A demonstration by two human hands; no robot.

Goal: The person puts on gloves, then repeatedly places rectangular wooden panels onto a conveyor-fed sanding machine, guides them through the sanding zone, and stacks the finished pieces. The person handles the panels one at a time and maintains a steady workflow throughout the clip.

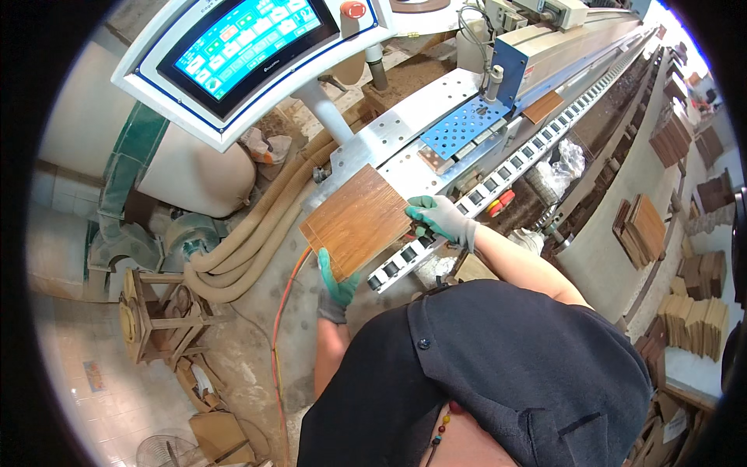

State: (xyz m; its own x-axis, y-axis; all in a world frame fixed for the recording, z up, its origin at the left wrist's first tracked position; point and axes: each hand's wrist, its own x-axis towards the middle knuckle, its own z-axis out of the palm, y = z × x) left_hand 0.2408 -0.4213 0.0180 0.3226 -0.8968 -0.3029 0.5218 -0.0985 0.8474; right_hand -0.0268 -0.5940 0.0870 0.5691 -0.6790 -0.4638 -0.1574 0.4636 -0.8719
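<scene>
A brown wood-grain panel [358,220] lies between my two gloved hands, its far part over the metal bed of a long machine. My left hand [337,282], in a green and grey glove, grips the panel's near left edge, the thumb on top. On the panel's right edge my right hand [440,219] closes, fingers partly hidden at the corner. Just beyond the panel sits the machine's metal infeed table [405,117] with a blue perforated plate [465,128]. Another brown panel [543,107] rests farther along the machine.
A control screen [247,48] with a red stop button [353,9] stands at the upper left. A roller track [498,177] runs along the machine's right side. Thick hoses [257,233] and an orange cable [278,331] lie left. Stacked panels [643,231] stand on the right.
</scene>
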